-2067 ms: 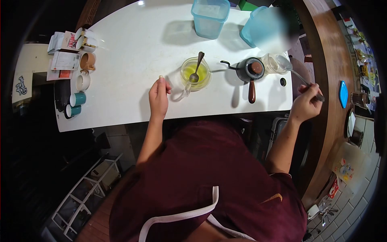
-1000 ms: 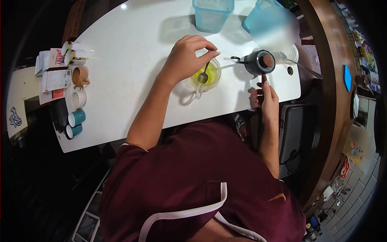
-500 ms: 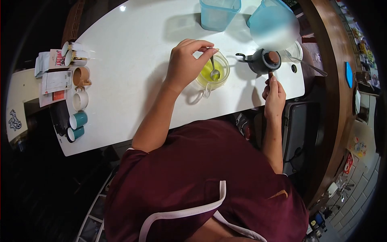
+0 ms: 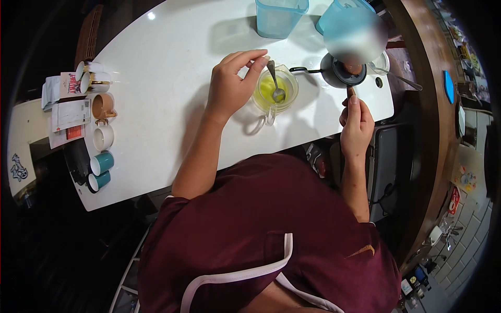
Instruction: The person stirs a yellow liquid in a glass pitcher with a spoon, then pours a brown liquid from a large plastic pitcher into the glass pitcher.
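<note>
A clear glass jug [image 4: 293, 96] with yellow-green liquid in the bottom stands on the white table, its handle toward me. A metal spoon [image 4: 273, 78] leans inside it, bowl down. At the top of the spoon's handle, my left hand [image 4: 230, 86] pinches with thumb and forefinger. My right hand [image 4: 357, 122] is closed around the handle of a dark gooseneck kettle [image 4: 334, 73] with a brown lid knob. The kettle's thin spout points left, its tip close to the jug's rim. No stream of liquid can be made out.
Two blue translucent containers [image 4: 279, 21] stand at the back, one partly blurred. Behind the kettle, a clear vessel [image 4: 382, 61] has a long spoon [image 4: 402, 79] across it. Several mugs [image 4: 103, 136] and some packets [image 4: 70, 115] line the table's left end.
The kettle has moved left and up, bringing its spout tip to the jug's rim. My left hand has shifted slightly left, and the spoon's handle now leans left.
</note>
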Motion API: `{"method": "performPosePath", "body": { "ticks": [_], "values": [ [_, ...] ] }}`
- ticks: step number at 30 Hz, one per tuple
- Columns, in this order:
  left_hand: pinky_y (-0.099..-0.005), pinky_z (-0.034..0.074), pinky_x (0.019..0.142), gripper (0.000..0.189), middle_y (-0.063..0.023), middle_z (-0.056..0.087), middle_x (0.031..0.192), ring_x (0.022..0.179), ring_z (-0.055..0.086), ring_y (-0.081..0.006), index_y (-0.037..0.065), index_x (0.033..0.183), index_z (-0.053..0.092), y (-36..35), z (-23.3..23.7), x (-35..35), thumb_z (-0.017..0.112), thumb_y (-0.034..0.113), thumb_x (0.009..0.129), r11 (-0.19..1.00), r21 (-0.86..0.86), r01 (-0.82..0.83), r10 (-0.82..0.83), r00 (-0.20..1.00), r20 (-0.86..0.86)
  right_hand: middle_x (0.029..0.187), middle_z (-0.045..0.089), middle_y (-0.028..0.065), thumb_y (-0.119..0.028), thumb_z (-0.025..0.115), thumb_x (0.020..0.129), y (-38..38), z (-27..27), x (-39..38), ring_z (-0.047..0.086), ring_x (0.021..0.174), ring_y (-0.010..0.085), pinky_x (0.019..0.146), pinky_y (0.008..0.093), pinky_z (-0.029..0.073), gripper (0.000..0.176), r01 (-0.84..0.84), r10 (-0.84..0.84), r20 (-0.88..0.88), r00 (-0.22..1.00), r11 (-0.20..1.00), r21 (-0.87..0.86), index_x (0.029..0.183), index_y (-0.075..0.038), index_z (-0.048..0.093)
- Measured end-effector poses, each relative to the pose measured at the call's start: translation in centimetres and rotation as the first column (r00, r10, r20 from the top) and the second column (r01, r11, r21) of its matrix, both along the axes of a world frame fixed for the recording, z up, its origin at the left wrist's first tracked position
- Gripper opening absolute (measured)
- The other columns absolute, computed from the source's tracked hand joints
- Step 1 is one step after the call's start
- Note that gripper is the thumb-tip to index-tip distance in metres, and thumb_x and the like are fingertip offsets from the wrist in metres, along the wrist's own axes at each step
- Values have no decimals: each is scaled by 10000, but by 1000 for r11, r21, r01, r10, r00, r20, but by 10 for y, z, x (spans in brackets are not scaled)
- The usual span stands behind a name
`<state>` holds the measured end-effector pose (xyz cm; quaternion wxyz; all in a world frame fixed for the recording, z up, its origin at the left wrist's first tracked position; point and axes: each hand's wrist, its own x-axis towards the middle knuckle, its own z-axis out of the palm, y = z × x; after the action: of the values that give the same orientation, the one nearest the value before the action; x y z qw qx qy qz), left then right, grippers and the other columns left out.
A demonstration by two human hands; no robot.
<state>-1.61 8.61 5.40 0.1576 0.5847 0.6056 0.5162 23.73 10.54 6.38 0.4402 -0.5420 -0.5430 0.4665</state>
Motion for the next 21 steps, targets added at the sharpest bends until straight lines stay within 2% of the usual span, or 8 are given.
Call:
{"method": "performPosePath", "body": {
  "ticks": [1,10,21],
  "values": [
    [-260,460,705,163,-57,691,879,803,629,-136,56,965,684,-1,1,-1,622,170,865,999,-36,-22,22,1000,10,601,449,-32,-251,495,949,0,-1,0,383,543,35,492,200,296,316,-1,1,13,1000,1000,10,845,35,579],
    [-217,397,640,179,-18,691,839,750,581,-69,60,956,688,-6,-5,-12,604,200,881,991,-106,-78,87,992,86,630,487,-22,-261,507,941,-3,-3,-3,418,571,41,519,200,327,328,21,-28,114,993,998,63,868,46,596],
    [-209,393,625,200,-20,687,822,720,556,-56,39,928,686,-13,-5,-14,596,213,890,988,-127,-86,102,987,127,635,498,-13,-248,511,938,-5,-2,-7,428,575,48,520,207,342,313,29,-55,196,979,991,132,878,45,603]
  ]
}}
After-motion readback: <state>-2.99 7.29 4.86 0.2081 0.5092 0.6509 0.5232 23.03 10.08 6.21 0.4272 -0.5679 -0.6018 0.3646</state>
